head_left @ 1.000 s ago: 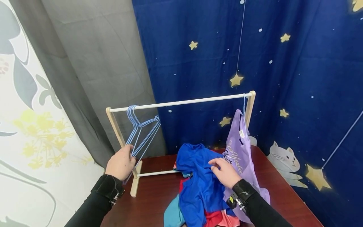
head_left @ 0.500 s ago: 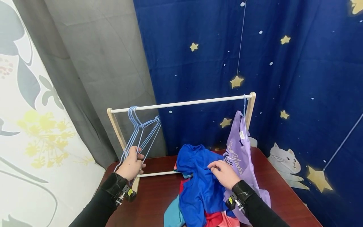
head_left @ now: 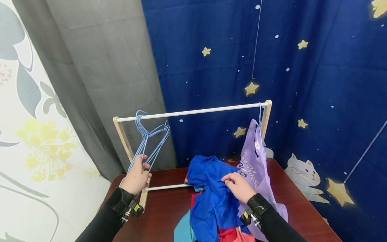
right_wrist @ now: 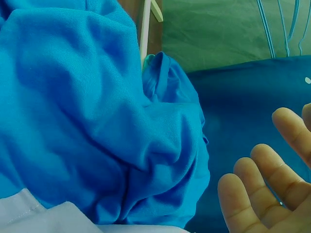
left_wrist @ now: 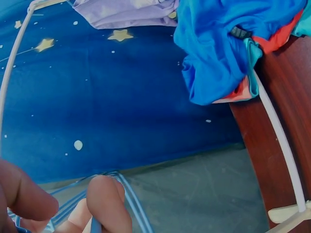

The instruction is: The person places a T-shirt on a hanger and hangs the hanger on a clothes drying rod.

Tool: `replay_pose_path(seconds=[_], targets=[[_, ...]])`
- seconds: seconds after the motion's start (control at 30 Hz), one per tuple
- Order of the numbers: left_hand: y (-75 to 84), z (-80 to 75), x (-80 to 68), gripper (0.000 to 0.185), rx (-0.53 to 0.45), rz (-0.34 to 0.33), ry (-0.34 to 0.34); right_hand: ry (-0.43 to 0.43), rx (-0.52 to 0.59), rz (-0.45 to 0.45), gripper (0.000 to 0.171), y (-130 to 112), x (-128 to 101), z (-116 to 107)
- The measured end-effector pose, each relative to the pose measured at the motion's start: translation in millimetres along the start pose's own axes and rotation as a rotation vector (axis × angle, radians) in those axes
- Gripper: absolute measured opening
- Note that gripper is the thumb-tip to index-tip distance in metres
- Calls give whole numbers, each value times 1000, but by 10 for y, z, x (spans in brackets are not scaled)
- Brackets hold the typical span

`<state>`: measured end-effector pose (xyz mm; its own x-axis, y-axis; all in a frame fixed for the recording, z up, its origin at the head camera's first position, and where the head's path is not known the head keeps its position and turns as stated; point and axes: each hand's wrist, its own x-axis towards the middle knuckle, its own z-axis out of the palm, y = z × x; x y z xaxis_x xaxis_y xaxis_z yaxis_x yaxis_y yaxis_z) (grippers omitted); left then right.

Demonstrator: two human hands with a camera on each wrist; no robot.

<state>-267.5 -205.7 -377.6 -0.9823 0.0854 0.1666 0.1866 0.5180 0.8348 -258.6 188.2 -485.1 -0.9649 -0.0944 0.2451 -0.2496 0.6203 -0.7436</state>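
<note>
Wooden rack (head_left: pixel 193 110) | left hand (head_left: pixel 136 175) pinches blue hangers (head_left: pixel 149 141), slanting down-left | right hand (head_left: pixel 240 186) relaxed on blue shirt (head_left: pixel 211 198)

The head camera looks forward and down from above the near edge of the table (head_left: pixel 169 208), taking in the whole rack (head_left: pixel 193 109) and the curtains behind it. The left wrist camera sits very close behind the left hand's fingers (left_wrist: pixel 104 204), facing right along the rack toward the blue shirt (left_wrist: pixel 228 43). The right wrist camera sits close over the same shirt, facing left and far. All three views share the blue shirt and the rack's lower bar.
</note>
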Motion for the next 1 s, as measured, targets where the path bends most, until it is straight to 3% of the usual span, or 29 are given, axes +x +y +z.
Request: replay_pose_path(seconds=[0.23,0.5,0.8,1.0], targets=[[-24,3,-159,55,110,48,69,-10,-6,6,16,-5,3,24],[-40,33,-345,55,154,71,98,-3,-16,5,16,27,-3,78],[-150,160,-577,56,6,75,84,13,-26,-5,15,115,-25,180],[-180,273,-625,53,-19,91,78,59,-31,-38,15,179,0,314]])
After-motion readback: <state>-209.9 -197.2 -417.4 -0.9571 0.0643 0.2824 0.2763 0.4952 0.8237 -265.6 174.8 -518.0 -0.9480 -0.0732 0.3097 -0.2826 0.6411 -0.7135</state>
